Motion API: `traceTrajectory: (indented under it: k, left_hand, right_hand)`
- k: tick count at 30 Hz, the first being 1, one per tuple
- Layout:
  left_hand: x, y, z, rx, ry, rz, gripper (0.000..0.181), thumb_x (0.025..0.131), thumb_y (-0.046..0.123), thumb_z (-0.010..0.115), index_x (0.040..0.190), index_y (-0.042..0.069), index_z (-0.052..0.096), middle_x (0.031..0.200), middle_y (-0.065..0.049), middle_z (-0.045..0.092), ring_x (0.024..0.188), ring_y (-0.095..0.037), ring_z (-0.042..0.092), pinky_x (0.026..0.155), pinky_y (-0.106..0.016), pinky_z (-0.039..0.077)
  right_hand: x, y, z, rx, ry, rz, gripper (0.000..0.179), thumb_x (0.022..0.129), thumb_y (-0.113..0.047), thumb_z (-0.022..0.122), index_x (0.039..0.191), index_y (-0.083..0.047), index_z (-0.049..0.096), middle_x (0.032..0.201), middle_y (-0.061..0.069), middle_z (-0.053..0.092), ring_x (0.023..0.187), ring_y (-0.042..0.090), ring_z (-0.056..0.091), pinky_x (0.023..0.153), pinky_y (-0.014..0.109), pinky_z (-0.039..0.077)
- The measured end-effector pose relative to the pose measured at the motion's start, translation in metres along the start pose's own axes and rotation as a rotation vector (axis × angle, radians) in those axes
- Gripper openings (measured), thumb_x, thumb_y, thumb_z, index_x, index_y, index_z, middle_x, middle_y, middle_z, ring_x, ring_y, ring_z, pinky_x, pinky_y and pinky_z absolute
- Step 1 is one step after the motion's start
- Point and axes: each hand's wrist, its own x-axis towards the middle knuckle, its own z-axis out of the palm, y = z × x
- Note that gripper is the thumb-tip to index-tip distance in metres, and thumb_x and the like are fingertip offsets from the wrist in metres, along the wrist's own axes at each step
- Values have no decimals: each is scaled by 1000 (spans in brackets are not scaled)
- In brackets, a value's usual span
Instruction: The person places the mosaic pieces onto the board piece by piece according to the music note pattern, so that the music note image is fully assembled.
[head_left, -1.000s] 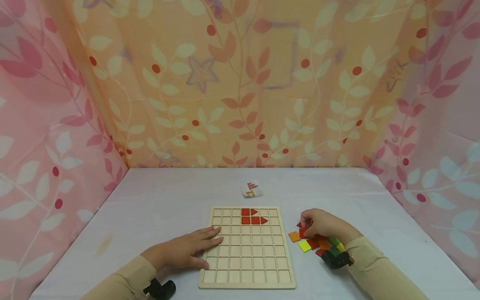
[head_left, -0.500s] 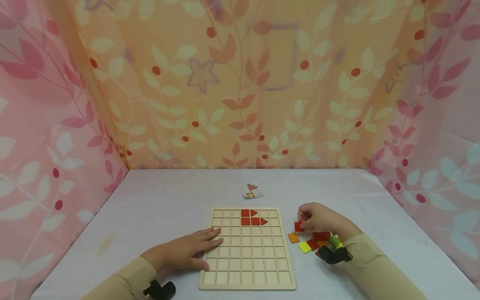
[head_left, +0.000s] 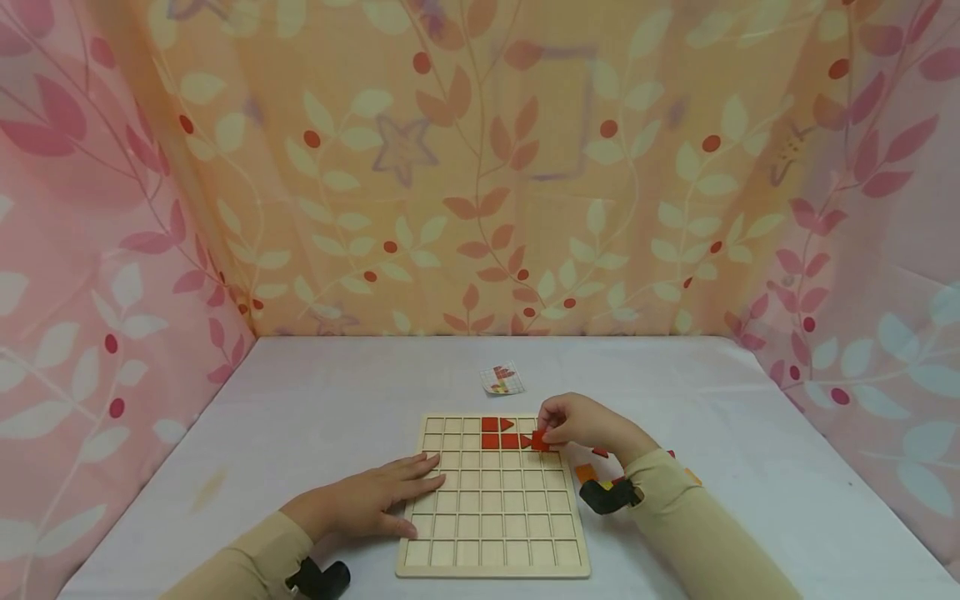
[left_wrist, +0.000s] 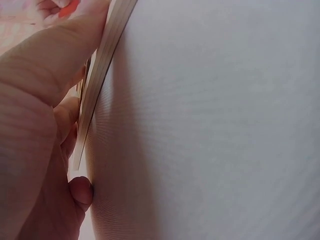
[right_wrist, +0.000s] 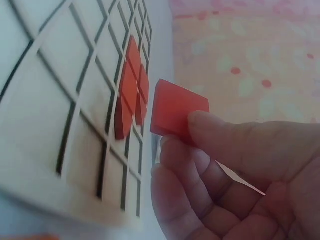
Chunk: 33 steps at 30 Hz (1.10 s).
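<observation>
A wooden grid board (head_left: 493, 560) lies on the table. Red square and triangular tiles (head_left: 491, 441) sit in cells of its two far rows. My right hand (head_left: 588, 421) pinches a red square tile (right_wrist: 175, 107) between thumb and fingers, held above the board's far right part. In the right wrist view that tile is apart from the grid. My left hand (head_left: 367, 498) rests on the board's left edge, fingers spread over it and thumb near the lower left. The left wrist view shows this hand (left_wrist: 45, 100) against the board's side (left_wrist: 102, 70).
A small printed card (head_left: 502, 379) with a coloured pattern on a grid lies beyond the board. Loose tiles, among them an orange tile (head_left: 585, 473), lie to the right, partly hidden by the right arm. A floral curtain (head_left: 480, 167) stands behind the table.
My right hand has picked the red square tile from the loose tiles and carried it left over the board. The left hand has stayed in place.
</observation>
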Motion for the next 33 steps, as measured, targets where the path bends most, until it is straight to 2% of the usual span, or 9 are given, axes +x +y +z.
traceTrajectory:
  k: [6,20,29,33]
  left_hand:
    - [1,0,0,1,5,11,74,83,60,48,146,28,23,153,-3,13,139,-27,11,105,-50,23]
    - [1,-2,1,-1,-4,-2,75,82,63,46,146,30,22,153,-1,12,139,-26,11,105,-50,23]
    - [1,-2,2,-1,2,-1,75,82,63,46,146,30,22,153,0,12,140,-25,11,104,-50,24]
    - [1,-2,2,-1,2,-2,75,82,63,46,145,30,22,153,0,13,140,-25,11,104,-50,24]
  right_hand:
    - [14,-9,15,19,-8,-42,7,81,-7,68,82,-5,62,69,0,56,65,14,50,61,27,42]
    - [33,-29,45,-49,-7,-79,9,79,-6,70,76,-8,61,65,-4,55,61,11,48,58,26,41]
    - [34,-32,55,-39,4,14,13,78,-7,71,71,-11,61,66,-2,56,60,13,50,53,27,42]
    - [33,-33,58,-55,16,15,15,78,-7,71,69,-11,60,66,-2,57,59,13,51,51,27,43]
